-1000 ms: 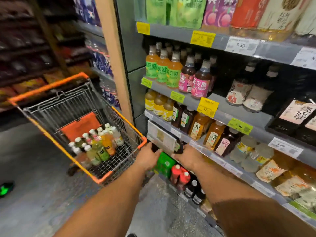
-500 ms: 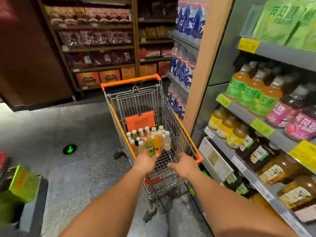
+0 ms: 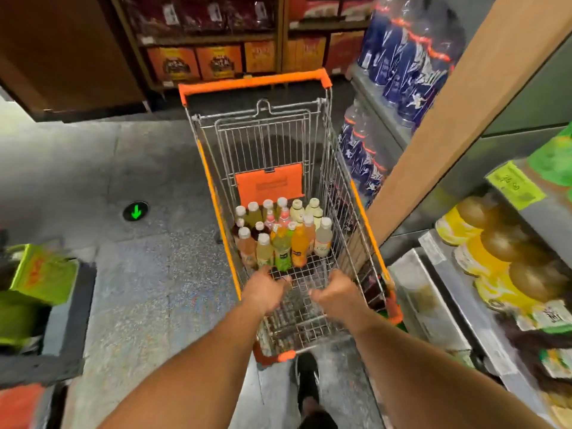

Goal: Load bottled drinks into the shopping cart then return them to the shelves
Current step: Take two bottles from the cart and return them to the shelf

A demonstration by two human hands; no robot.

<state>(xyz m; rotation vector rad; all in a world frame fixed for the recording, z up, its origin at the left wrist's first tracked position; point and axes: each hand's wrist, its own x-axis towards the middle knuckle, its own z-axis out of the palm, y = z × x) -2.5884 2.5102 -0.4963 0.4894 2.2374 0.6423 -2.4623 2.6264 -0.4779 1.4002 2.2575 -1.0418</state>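
Note:
A wire shopping cart (image 3: 216,193) with orange trim stands lengthwise in front of me, its orange handle (image 3: 253,83) at the far end. Several bottled drinks (image 3: 280,233) with white caps, orange, yellow, green and pink, stand upright in the middle of the basket. My left hand (image 3: 266,289) and my right hand (image 3: 337,294) both grip the wire rim at the cart's near end, fingers curled over it. The drinks shelf (image 3: 448,267) runs along my right, holding yellow-labelled bottles (image 3: 476,243).
Blue-labelled water bottles (image 3: 402,60) fill shelves beyond a tan pillar (image 3: 464,97) on the right. A green box (image 3: 40,274) sits on a low stand at the left. Shelves with orange cartons (image 3: 216,61) close the aisle ahead. My shoe (image 3: 306,379) is behind the cart.
The cart has swung round from the left of the drinks shelf to straight ahead of me and come nearer. Both hands stay on its near end. The shelf now lies at the right edge.

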